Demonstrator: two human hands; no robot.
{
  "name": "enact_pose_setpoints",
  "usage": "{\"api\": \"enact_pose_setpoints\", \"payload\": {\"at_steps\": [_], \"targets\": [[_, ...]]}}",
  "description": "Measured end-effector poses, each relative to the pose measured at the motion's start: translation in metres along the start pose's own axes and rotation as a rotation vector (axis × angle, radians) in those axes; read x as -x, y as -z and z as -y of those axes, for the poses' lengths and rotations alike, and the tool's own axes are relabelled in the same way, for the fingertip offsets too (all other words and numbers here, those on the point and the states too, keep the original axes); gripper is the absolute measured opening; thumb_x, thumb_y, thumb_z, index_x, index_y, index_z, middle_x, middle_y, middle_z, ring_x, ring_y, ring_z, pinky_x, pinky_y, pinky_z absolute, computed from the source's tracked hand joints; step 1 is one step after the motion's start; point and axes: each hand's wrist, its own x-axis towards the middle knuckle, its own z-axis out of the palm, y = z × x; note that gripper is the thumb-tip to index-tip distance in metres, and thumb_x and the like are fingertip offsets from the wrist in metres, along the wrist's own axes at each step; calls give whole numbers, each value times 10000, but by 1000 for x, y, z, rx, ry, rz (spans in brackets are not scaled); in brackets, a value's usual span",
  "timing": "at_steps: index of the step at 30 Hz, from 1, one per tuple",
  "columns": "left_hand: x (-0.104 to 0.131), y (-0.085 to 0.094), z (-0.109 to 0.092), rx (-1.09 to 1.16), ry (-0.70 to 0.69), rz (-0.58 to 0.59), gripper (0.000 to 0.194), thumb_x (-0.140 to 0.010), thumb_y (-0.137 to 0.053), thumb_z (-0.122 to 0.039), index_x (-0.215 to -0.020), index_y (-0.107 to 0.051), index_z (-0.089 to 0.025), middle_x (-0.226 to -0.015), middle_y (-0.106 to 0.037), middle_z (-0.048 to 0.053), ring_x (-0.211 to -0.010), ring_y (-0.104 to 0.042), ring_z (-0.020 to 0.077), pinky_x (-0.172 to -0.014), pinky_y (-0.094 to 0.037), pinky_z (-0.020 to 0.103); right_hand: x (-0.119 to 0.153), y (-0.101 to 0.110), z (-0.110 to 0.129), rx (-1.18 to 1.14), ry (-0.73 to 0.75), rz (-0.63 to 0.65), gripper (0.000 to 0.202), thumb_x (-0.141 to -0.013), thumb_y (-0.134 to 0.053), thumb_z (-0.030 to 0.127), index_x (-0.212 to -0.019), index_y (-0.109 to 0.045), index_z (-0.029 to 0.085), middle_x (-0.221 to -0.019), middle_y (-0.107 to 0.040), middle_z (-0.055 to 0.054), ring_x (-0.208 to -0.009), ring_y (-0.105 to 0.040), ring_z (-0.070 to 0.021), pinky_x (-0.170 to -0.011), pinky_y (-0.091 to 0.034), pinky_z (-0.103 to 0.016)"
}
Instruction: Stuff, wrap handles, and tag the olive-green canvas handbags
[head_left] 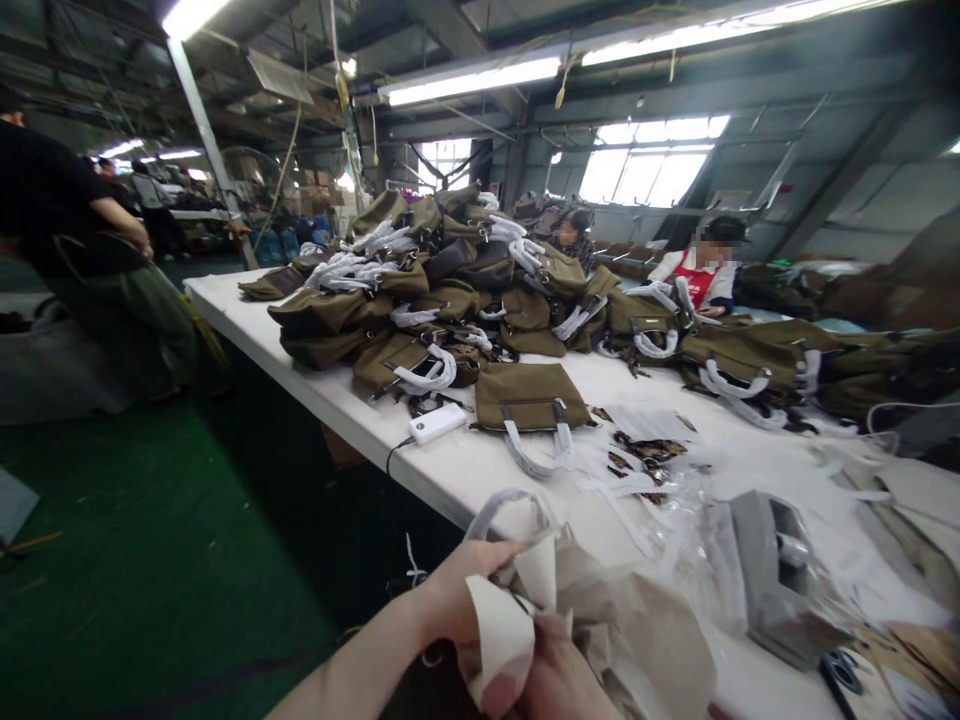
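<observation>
At the table's near edge, both my hands are closed on a crumpled beige bag [645, 640]. Its handle [510, 503], wrapped in pale film, arches up beyond my fingers. My left hand [469, 580] grips the bag's upper left side, its fingertips partly covered by the material. Lower and to the right, my right hand [559, 670] is wrapped round the bag close to a curled white piece [504, 635] that looks like paper or stiff lining. What lies between the hands is partly hidden.
A large pile of olive bags [450, 270] covers the far table [345, 410]. One olive bag [529, 395] lies nearer, beside a white power bank [437, 424] with a cable. Straps, plastic film and a grey bag [780, 580] lie to the right. A co-worker [701, 275] sits opposite.
</observation>
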Motion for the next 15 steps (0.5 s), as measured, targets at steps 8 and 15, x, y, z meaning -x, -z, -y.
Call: {"api": "enact_pose_setpoints", "payload": {"at_steps": [8, 15], "targets": [[0, 7, 41, 503, 172, -208, 544, -536, -850, -406, -982, -736, -117, -934, -740, 79, -865, -640, 228, -782, -504, 282, 6, 49, -58, -338, -427, -361, 384, -766, -593, 573, -767, -700, 204, -825, -727, -97, -848, -693, -304, -721, -551, -387], [-8, 7, 34, 292, 168, -206, 527, -608, -769, -376, -1050, -713, -95, -978, -740, 110, -904, -661, 265, -801, -517, 317, 1, 38, -15, -258, -176, 224, 855, -604, -784, 292, -1401, -480, 234, -1424, -529, -105, -1348, -450, -321, -1147, -323, -428]]}}
